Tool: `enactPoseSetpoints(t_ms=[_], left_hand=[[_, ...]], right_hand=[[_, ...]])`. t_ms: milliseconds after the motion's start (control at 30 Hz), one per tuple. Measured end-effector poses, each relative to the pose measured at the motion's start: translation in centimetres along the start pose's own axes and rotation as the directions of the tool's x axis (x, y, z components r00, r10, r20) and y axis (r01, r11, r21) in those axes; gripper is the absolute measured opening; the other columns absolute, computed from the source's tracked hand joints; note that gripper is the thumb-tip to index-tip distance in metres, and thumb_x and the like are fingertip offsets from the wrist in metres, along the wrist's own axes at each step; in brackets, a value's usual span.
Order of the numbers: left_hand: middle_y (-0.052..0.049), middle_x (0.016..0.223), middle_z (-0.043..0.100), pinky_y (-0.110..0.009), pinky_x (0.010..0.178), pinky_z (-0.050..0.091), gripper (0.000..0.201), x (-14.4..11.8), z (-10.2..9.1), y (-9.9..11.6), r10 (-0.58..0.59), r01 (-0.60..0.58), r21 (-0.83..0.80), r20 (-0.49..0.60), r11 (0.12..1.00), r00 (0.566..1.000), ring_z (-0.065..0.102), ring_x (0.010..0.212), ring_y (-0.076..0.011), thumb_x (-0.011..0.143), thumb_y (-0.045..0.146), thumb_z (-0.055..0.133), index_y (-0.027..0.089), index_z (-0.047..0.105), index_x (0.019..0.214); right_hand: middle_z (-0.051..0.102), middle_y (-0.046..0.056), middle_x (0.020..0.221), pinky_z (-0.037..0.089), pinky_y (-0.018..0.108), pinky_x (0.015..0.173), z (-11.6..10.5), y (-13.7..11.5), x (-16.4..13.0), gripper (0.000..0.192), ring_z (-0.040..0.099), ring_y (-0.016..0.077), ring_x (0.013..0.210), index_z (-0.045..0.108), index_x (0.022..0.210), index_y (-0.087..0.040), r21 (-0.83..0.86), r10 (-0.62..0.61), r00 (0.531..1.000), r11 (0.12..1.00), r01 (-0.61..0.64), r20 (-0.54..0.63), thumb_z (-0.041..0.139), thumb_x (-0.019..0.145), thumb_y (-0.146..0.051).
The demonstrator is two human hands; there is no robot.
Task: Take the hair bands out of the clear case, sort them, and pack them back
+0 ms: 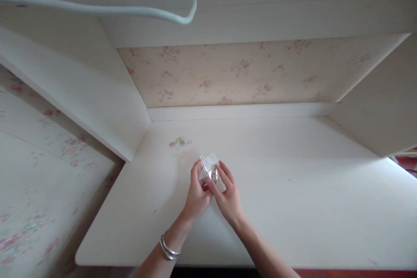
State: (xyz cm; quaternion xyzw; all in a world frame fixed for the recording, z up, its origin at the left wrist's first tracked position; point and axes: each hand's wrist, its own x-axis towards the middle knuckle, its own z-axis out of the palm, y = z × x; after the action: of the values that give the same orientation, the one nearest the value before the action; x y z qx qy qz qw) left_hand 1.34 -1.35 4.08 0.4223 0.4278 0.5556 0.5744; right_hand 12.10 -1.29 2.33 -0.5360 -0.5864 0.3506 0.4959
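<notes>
My left hand [199,195], with silver bangles at the wrist, is closed around a small clear plastic box [210,161] above the desk. The box's lid is raised, and a little hanging loop sticks out at its far end. Something small and shiny [214,175] shows inside, too small to make out. My right hand [228,195] grips the near right side of the box, thumb and fingers on either side of the shiny contents. Beyond the hands to the left lies a loose cluster of thin gold and silver rings [181,142] on the desk.
The white desk top [293,217] spreads out under my hands. White side panels [87,69] and a low back ledge [244,111] border it. Overhead at the upper left hangs a thick white cable [130,10]. A tiny dark speck [155,211] lies left of my hands.
</notes>
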Motion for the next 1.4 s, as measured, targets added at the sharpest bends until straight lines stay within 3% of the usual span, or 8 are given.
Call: enactPoseSetpoints(t_ms=[167, 300, 467, 600, 767, 1000, 1233, 1400], left_hand=[[-0.007, 0.135, 0.043, -0.030, 0.077, 0.052, 0.076, -0.5, -0.5, 0.8, -0.115, 0.117, -0.056, 0.051, 0.992, 0.992, 0.061, 0.098, -0.0196, 0.070, 0.010, 0.059, 0.034, 0.025, 0.135], [-0.005, 0.130, 0.049, -0.034, 0.089, 0.048, 0.067, -0.5, -0.6, 0.9, -0.115, 0.117, -0.075, 0.025, 0.990, 0.993, 0.056, 0.106, -0.0204, 0.071, 0.010, 0.057, 0.031, 0.036, 0.131], [-0.006, 0.122, 0.055, -0.035, 0.088, 0.048, 0.048, -0.1, -0.5, 0.5, -0.109, 0.108, -0.017, -0.071, 0.994, 0.992, 0.055, 0.108, -0.0209, 0.081, 0.032, 0.058, 0.027, 0.041, 0.125], [-0.006, 0.105, 0.060, -0.031, 0.079, 0.050, 0.043, 0.0, -0.6, -0.1, -0.089, 0.103, 0.110, -0.124, 0.989, 0.988, 0.060, 0.093, -0.0184, 0.082, 0.045, 0.056, 0.023, 0.044, 0.118], [-0.005, 0.095, 0.062, -0.028, 0.071, 0.050, 0.038, -0.6, -0.2, -0.9, -0.105, 0.111, 0.159, -0.043, 0.981, 0.994, 0.060, 0.079, -0.0155, 0.085, 0.048, 0.050, 0.022, 0.049, 0.112], [-0.006, 0.098, 0.063, -0.030, 0.077, 0.049, 0.036, -0.8, 0.6, -1.1, -0.097, 0.114, 0.144, -0.119, 0.983, 0.988, 0.060, 0.090, -0.0184, 0.083, 0.051, 0.051, 0.022, 0.055, 0.103], [-0.008, 0.095, 0.063, -0.030, 0.064, 0.052, 0.039, -1.0, 0.3, -1.7, -0.151, 0.170, 0.183, -0.111, 0.968, 0.982, 0.061, 0.085, -0.0203, 0.083, 0.055, 0.048, 0.021, 0.055, 0.101], [-0.006, 0.096, 0.062, -0.029, 0.073, 0.051, 0.034, -0.9, 0.4, -1.8, -0.101, 0.122, 0.199, -0.112, 0.972, 0.988, 0.060, 0.088, -0.0189, 0.084, 0.051, 0.050, 0.022, 0.056, 0.101]], right_hand=[[0.045, 0.006, 0.134, 0.040, 0.043, 0.100, -0.7, 0.1, -0.3, 0.040, 0.045, 0.0252, 0.122, 0.058, 0.120, -0.028, -0.030, -0.077, 0.997, 0.997, 0.077, -0.008, 0.060, 0.080, -0.036], [0.046, 0.007, 0.131, 0.042, 0.043, 0.098, -0.8, 0.5, -0.6, 0.041, 0.045, 0.0250, 0.120, 0.057, 0.120, -0.029, -0.051, -0.118, 0.993, 0.992, 0.117, -0.025, 0.061, 0.079, -0.034], [0.047, 0.007, 0.128, 0.044, 0.042, 0.096, -1.0, 0.5, -1.3, 0.043, 0.047, 0.0248, 0.117, 0.059, 0.118, -0.030, -0.018, -0.111, 0.994, 0.994, 0.111, -0.008, 0.065, 0.076, -0.037], [0.057, 0.008, 0.117, 0.048, 0.039, 0.091, -1.7, 0.8, -1.5, 0.040, 0.055, 0.0226, 0.107, 0.060, 0.117, -0.025, 0.114, 0.033, 0.999, 0.993, -0.034, 0.014, 0.059, 0.081, -0.041], [0.063, 0.007, 0.115, 0.047, 0.038, 0.091, -2.5, 2.0, -0.7, 0.044, 0.058, 0.0222, 0.104, 0.060, 0.118, -0.022, 0.252, 0.282, 0.959, 0.926, -0.282, 0.038, 0.056, 0.082, -0.047], [0.069, 0.007, 0.098, 0.051, 0.038, 0.081, -2.7, 2.1, -0.2, 0.044, 0.063, 0.0235, 0.091, 0.068, 0.105, -0.019, 0.263, 0.319, 0.947, 0.912, -0.316, 0.031, 0.057, 0.077, -0.052], [0.070, 0.005, 0.094, 0.051, 0.033, 0.076, -2.7, 2.1, -0.6, 0.040, 0.063, 0.0216, 0.085, 0.070, 0.097, -0.020, 0.230, 0.347, 0.937, 0.910, -0.344, 0.030, 0.057, 0.077, -0.052], [0.070, 0.005, 0.091, 0.051, 0.031, 0.072, -2.9, 2.3, -0.5, 0.047, 0.064, 0.0194, 0.079, 0.063, 0.112, -0.019, 0.331, 0.359, 0.932, 0.874, -0.356, 0.055, 0.060, 0.076, -0.049]])
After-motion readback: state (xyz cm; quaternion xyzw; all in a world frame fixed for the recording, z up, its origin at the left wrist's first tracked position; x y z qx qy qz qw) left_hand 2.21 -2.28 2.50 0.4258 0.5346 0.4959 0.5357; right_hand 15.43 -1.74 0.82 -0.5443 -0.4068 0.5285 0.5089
